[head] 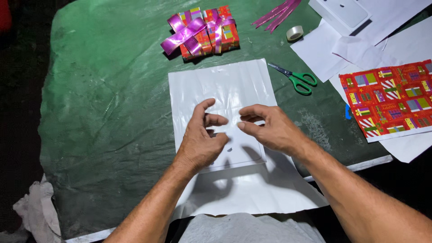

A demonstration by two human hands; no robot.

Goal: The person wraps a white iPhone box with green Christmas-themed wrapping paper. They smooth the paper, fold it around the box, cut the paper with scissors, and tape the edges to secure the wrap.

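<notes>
Both forearms reach in; left hand (201,141) and right hand (270,128) hover half-curled above the white sheet (225,90) mid-table, gripping nothing visible. Keeping the sheet flat and square looks best. Wrapped gift box (204,31), red, purple bow, behind; red patterned paper (389,99) right; green scissors (299,81) between.

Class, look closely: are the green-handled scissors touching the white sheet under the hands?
Apart. The head view shows bare green cover between the scissors and the white sheet.
</notes>
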